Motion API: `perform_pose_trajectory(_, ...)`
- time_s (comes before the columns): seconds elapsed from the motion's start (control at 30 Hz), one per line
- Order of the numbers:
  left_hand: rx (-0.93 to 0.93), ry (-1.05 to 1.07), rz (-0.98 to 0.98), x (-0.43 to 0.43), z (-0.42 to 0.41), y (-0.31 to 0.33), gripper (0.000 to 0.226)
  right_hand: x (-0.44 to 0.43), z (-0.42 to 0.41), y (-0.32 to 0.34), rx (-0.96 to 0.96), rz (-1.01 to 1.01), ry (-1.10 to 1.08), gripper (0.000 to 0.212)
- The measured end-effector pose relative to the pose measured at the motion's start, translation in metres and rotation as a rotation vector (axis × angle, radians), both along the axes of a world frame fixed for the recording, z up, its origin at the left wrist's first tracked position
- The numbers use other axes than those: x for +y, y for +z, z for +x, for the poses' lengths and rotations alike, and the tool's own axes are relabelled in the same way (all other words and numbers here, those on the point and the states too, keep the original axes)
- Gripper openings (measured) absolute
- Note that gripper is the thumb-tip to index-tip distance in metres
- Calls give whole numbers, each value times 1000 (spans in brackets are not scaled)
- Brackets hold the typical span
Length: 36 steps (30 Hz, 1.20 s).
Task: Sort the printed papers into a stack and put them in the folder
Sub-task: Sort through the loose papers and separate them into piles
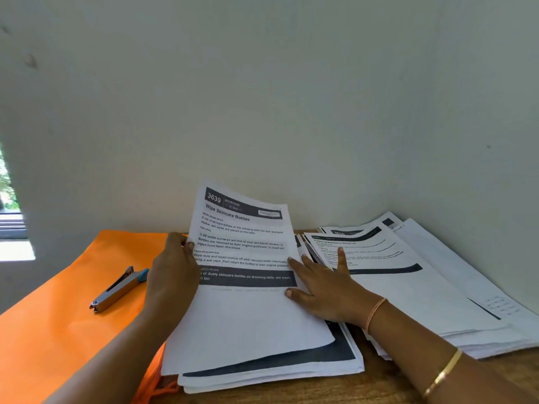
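Near the middle of the surface (379, 386), the top sheet (248, 316) is being pinched at its left edge by the left hand (172, 275). The right hand (326, 290) is being rested flat, fingers spread, across the stack (277, 371) and the looser pile (437, 301) beside it. Paper's light, floppy, probably slidey, so an edge grip is being favoured. The orange folder (58, 330), with a stapler (116, 290) on it, is being kept along the left edge, bare wall (262, 97) behind.

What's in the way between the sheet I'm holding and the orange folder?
A stapler lies on the orange folder, just left of the left hand that grips the sheet. It probably has to come off first. Nothing else visible blocks the way.
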<state>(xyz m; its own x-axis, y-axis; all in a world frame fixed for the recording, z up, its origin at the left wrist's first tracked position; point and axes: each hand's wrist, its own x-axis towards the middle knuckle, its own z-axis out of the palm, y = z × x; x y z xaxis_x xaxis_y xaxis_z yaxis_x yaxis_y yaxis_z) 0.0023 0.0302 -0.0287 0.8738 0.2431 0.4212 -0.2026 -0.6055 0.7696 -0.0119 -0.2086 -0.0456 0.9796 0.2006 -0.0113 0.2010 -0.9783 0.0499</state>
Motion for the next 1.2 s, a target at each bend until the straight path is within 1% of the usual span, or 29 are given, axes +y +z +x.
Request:
perform_pose_trajectory(0.1,2,-6,-4,0,-1,1,11,0,0,1,3,34,8,68)
perform_pose_trajectory(0.3,4,3,-27,-1,-1,2,8,0,-1,1,-32,162,11,70)
perform_pose_trajectory(0.43,6,6,-32,0,0,0,8,3,-3,5,-92,366,-14,68)
perform_pose_trajectory(0.53,20,16,-37,1,4,-2,8,7,-3,9,-149,539,-76,66)
perform_pose_trajectory(0.57,27,19,-42,2,5,-4,8,9,-2,9,-162,620,-83,62)
perform_pose_trajectory(0.63,36,7,-55,2,7,-5,8,11,-1,11,-190,795,-112,46)
perform_pose_trajectory(0.7,62,-36,-74,0,8,-6,9,10,0,18,-170,937,-191,36)
perform_pose_trajectory(0.83,115,-173,-25,-2,9,-10,14,-14,-2,40,-156,1093,-340,20)
perform_pose_trajectory(0.87,126,-198,14,-1,10,-12,15,-25,-3,46,-173,1094,-379,17)
perform_pose_trajectory(0.93,139,-204,148,0,11,-14,13,-52,0,57,-201,1032,-463,17)
perform_pose_trajectory(0.97,142,-199,222,-1,11,-15,14,-67,2,60,-215,972,-507,19)
perform_pose_trajectory(1.03,152,-193,325,-1,13,-16,23,-93,5,64,-244,837,-605,25)
perform_pose_trajectory(1.1,159,-173,395,-1,14,-16,28,-118,5,60,-293,753,-704,27)
perform_pose_trajectory(1.2,177,-158,465,0,14,-17,33,-146,5,45,-303,729,-829,19)
